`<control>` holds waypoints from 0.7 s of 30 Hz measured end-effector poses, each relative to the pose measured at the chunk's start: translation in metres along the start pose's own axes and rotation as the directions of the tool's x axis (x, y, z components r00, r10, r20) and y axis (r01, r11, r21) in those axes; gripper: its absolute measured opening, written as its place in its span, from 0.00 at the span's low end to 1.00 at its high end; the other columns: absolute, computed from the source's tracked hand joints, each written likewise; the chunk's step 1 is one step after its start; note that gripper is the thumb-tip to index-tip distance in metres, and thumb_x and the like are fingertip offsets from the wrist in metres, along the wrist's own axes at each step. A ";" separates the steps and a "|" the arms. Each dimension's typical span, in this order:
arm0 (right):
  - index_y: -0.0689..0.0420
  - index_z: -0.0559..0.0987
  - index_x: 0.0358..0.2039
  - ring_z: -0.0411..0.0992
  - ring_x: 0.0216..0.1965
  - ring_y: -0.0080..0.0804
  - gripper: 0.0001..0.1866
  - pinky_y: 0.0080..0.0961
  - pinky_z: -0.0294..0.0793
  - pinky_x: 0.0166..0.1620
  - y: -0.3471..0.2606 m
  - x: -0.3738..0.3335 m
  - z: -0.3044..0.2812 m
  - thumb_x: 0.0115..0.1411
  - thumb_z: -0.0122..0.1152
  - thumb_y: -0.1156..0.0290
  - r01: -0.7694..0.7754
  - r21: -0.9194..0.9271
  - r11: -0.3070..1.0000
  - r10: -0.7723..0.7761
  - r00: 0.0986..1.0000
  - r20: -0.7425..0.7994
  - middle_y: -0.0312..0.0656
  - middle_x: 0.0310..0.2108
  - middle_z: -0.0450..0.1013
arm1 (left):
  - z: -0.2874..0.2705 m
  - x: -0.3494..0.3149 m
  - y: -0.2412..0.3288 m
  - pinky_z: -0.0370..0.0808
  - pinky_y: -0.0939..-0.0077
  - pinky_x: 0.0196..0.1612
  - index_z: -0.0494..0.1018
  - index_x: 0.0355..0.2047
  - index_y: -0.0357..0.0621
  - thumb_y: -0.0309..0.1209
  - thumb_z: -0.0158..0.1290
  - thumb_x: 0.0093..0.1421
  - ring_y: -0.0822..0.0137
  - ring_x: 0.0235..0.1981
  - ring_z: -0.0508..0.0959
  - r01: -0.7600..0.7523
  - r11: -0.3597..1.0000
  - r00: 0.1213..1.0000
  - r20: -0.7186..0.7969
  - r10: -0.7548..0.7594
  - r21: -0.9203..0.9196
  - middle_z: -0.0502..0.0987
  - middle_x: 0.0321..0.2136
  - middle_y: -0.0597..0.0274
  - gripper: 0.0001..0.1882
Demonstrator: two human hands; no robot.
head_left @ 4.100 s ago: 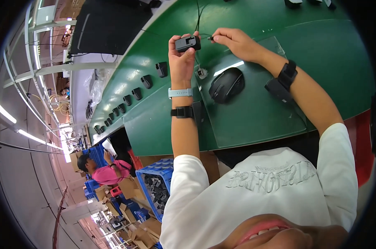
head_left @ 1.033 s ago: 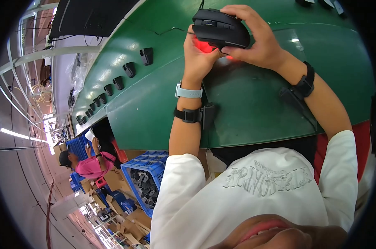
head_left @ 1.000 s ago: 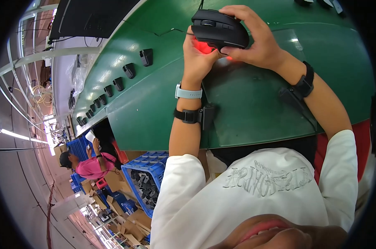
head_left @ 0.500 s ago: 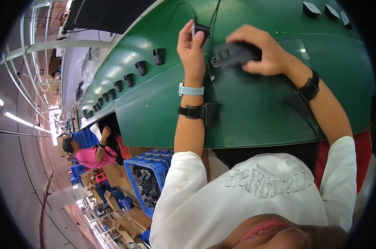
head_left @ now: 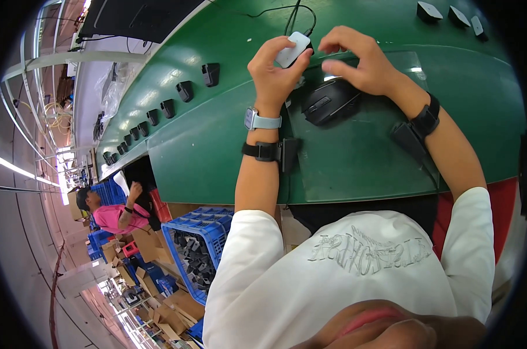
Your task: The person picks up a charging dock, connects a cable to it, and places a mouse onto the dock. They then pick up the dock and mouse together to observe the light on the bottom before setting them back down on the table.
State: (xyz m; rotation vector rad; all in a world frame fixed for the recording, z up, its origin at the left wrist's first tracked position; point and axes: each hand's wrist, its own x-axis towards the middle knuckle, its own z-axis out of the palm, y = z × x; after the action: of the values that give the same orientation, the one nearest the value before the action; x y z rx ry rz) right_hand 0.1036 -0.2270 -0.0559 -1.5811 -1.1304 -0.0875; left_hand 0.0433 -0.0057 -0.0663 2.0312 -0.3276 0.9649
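My left hand (head_left: 274,75) grips a small rounded device with a white face and black body (head_left: 294,49), pinched between thumb and fingers. A thin black cable (head_left: 313,18) runs close to the device's far end; whether it is plugged in there I cannot tell. Just to the right, my right hand (head_left: 369,64) hovers with thumb and fingers apart, holding nothing. Below its fingertips a black computer mouse (head_left: 331,103) rests on a clear sheet (head_left: 362,157) over the green table.
Black wedge-shaped housings (head_left: 185,91) stand in a row along the table's left side. White-faced pieces (head_left: 429,11) lie at the far right. A blue crate (head_left: 221,239) of dark parts stands left of me. Beyond it is a person in pink (head_left: 121,216).
My right hand has let go of the mouse, which now lies on the sheet. My left hand has turned the device so its white face shows.
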 end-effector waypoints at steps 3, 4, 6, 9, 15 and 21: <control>0.60 0.77 0.43 0.71 0.37 0.23 0.12 0.25 0.72 0.44 0.012 0.004 -0.001 0.62 0.66 0.68 -0.224 0.129 0.966 0.235 0.969 -0.082 0.35 0.36 0.74 | 0.003 0.002 0.008 0.81 0.71 0.38 0.79 0.36 0.41 0.27 0.74 0.46 0.62 0.35 0.84 -0.059 0.997 0.998 0.014 0.059 0.046 0.83 0.36 0.55 0.18; 0.60 0.77 0.43 0.71 0.37 0.23 0.12 0.25 0.72 0.44 0.013 0.004 -0.001 0.62 0.66 0.68 -0.225 0.127 0.966 0.237 0.968 -0.083 0.35 0.36 0.74 | 0.004 0.001 0.010 0.81 0.71 0.38 0.79 0.36 0.41 0.27 0.74 0.46 0.62 0.35 0.84 -0.059 0.997 0.998 0.015 0.059 0.043 0.83 0.36 0.55 0.18; 0.59 0.77 0.44 0.71 0.36 0.21 0.12 0.23 0.72 0.43 0.015 0.004 0.000 0.64 0.65 0.68 -0.265 0.126 0.956 0.281 0.952 -0.125 0.33 0.35 0.74 | 0.005 0.001 0.014 0.82 0.70 0.38 0.79 0.36 0.41 0.27 0.74 0.46 0.61 0.35 0.84 -0.069 0.996 0.995 0.073 0.064 0.060 0.83 0.37 0.54 0.18; 0.60 0.72 0.55 0.73 0.38 0.22 0.21 0.21 0.73 0.45 0.019 0.003 0.002 0.63 0.65 0.71 -0.222 0.139 0.965 0.245 0.954 -0.171 0.36 0.37 0.76 | 0.006 0.002 0.018 0.82 0.70 0.39 0.79 0.39 0.42 0.27 0.75 0.45 0.60 0.35 0.84 -0.149 0.982 0.985 0.108 0.137 0.117 0.84 0.38 0.54 0.21; 0.59 0.49 0.71 0.79 0.41 0.28 0.44 0.25 0.79 0.42 0.015 0.007 0.011 0.62 0.67 0.79 -0.396 0.572 0.718 0.472 0.881 0.018 0.45 0.42 0.78 | 0.010 0.001 0.028 0.82 0.69 0.41 0.77 0.46 0.42 0.29 0.77 0.42 0.59 0.37 0.84 -0.146 0.980 0.989 0.046 0.141 0.137 0.83 0.39 0.56 0.30; 0.58 0.48 0.71 0.79 0.38 0.27 0.46 0.25 0.80 0.37 0.025 0.005 0.014 0.60 0.67 0.81 -0.437 0.563 0.701 0.496 0.867 0.055 0.45 0.39 0.79 | 0.011 -0.001 0.031 0.82 0.68 0.42 0.79 0.45 0.41 0.30 0.79 0.39 0.57 0.38 0.84 -0.127 0.984 0.990 0.075 0.118 0.123 0.83 0.40 0.56 0.31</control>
State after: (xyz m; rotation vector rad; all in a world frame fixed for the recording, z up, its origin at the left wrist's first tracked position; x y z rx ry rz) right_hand 0.1166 -0.2108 -0.0760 -1.2551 -0.5564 0.4693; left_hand 0.0317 -0.0331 -0.0530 2.1848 -0.4418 1.0162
